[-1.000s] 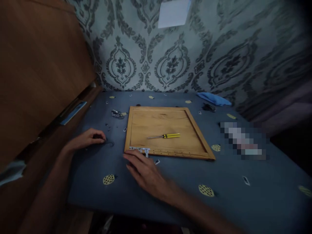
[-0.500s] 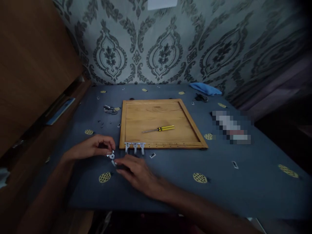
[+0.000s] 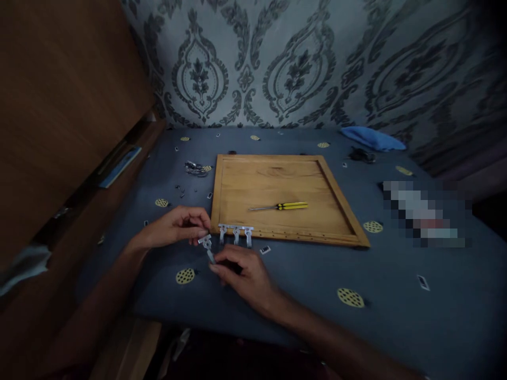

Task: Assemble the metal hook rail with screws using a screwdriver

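Observation:
Between my hands is a small silvery metal hook (image 3: 206, 244), with a flat crosswise plate at its upper end, a rounded middle and a narrow arm below. My left hand (image 3: 182, 227) has thumb and fingers closed at the plate end. The lower arm is pinched in the fingertips of my right hand (image 3: 247, 274). Just to the right, several similar metal hooks (image 3: 236, 235) sit in a row along the front edge of a framed wooden board (image 3: 273, 179), their arms hanging over it. A yellow-and-black screwdriver (image 3: 283, 206) lies on the board.
Loose screws (image 3: 180, 190) and a pile of shiny metal parts (image 3: 195, 168) lie left of the board. A blue cloth (image 3: 372, 138), a dark tangled item (image 3: 361, 154) and a blurred-out object (image 3: 423, 214) are to the right. A wooden cabinet (image 3: 67, 95) rises at the left.
The view has shifted, so everything sits further right. The hook has turned so its crosswise plate now faces up, held between both hands.

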Action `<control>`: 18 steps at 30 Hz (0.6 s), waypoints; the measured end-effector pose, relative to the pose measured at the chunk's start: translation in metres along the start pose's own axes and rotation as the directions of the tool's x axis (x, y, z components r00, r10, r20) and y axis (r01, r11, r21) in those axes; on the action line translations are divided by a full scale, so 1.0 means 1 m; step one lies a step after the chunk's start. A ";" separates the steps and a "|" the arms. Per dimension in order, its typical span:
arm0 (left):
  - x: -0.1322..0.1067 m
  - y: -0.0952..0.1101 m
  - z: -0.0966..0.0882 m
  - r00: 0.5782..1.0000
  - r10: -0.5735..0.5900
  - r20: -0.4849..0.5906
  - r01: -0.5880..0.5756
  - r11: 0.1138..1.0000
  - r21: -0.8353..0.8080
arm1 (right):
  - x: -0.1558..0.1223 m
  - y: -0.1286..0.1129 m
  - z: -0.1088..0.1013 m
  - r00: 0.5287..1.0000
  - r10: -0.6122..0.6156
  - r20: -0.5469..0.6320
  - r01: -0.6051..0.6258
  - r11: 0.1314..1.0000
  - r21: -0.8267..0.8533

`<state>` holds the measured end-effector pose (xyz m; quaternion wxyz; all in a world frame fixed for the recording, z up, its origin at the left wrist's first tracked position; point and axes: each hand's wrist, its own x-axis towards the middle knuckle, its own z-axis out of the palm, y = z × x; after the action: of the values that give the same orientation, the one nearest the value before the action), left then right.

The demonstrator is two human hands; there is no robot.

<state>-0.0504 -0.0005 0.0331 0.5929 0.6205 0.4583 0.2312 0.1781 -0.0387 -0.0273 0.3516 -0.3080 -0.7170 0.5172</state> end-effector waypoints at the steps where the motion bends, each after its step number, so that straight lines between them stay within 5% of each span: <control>1: 0.000 0.000 0.000 1.000 0.009 -0.016 -0.009 1.000 0.006 | 0.000 0.000 0.000 1.000 0.012 -0.009 -0.012 1.000 0.029; 9: -0.005 0.001 0.003 0.980 0.154 -0.130 -0.129 0.975 0.182 | -0.002 -0.001 -0.005 0.998 0.031 -0.061 -0.029 0.999 0.031; 18: -0.020 -0.007 0.033 0.948 0.300 -0.108 -0.189 0.800 0.570 | -0.008 -0.005 -0.010 0.994 -0.054 -0.096 0.055 0.998 0.010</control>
<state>-0.0344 -0.0359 0.0256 0.3061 0.7937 0.4762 0.2226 0.1906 -0.0408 -0.0213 0.4015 -0.3104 -0.7041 0.4967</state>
